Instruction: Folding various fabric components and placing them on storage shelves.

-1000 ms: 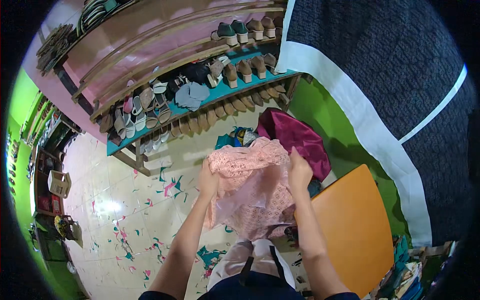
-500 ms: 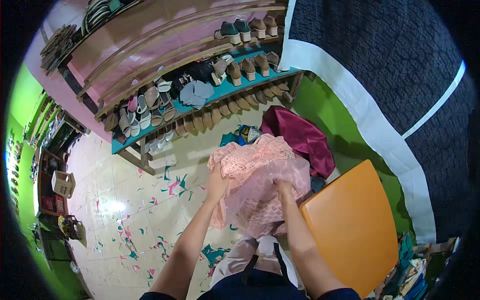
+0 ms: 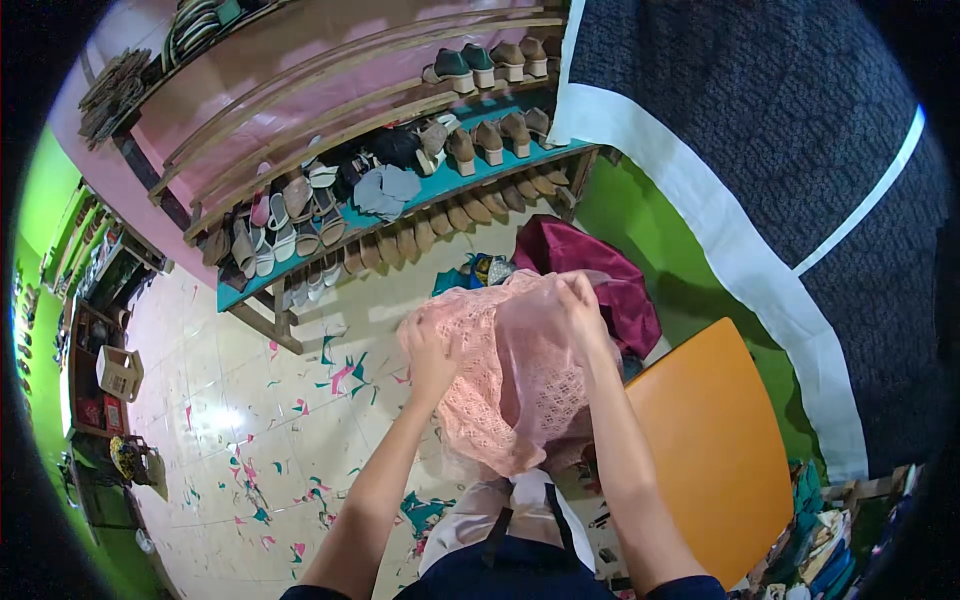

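Observation:
A bunched pink lace fabric (image 3: 468,372) with an openwork pattern hangs in front of my knees. My left hand (image 3: 432,358) holds its left side, some fingertips sunk out of sight in the folds. At the upper right, my right hand (image 3: 582,308) pinches a sheer pinkish layer (image 3: 530,335) that lies over the lace. Just beyond it, a shiny maroon cloth (image 3: 600,262) is heaped against the green wall. Small blue and patterned cloth pieces (image 3: 487,270) show behind the lace.
An orange tabletop (image 3: 710,440) stands close by my right arm. Ahead is a teal-topped shoe rack (image 3: 420,190) with several shoes. Teal and pink scraps (image 3: 345,372) litter the tiled floor. Dark fabric with a white border (image 3: 690,150) hangs at right; a cloth pile (image 3: 825,540) lies lower right.
My right hand has moved up and away from me, drawing the sheer layer with it. My left hand has shifted slightly left, and more of the lace's lower edge shows.

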A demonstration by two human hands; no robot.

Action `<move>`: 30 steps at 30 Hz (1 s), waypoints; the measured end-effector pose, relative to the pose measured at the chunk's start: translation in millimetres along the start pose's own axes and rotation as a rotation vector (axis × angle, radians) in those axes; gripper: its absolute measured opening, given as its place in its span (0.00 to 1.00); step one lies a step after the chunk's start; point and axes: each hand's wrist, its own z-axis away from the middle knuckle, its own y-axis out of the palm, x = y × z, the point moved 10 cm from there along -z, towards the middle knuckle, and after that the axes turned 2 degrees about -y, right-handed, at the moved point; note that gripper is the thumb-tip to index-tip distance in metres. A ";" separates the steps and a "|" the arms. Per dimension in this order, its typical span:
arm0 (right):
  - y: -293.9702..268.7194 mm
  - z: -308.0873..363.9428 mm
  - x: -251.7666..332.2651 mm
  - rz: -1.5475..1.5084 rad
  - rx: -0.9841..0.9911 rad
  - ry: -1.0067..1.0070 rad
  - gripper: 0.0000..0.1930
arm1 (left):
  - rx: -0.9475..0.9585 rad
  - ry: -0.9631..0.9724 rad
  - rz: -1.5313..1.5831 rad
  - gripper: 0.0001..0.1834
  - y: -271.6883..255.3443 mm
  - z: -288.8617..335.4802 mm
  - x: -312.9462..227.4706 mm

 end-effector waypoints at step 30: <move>28.0 82.8 -11.2 1.209 0.203 -0.297 0.19 | 0.732 0.015 0.518 0.22 12.3 -0.7 -55.2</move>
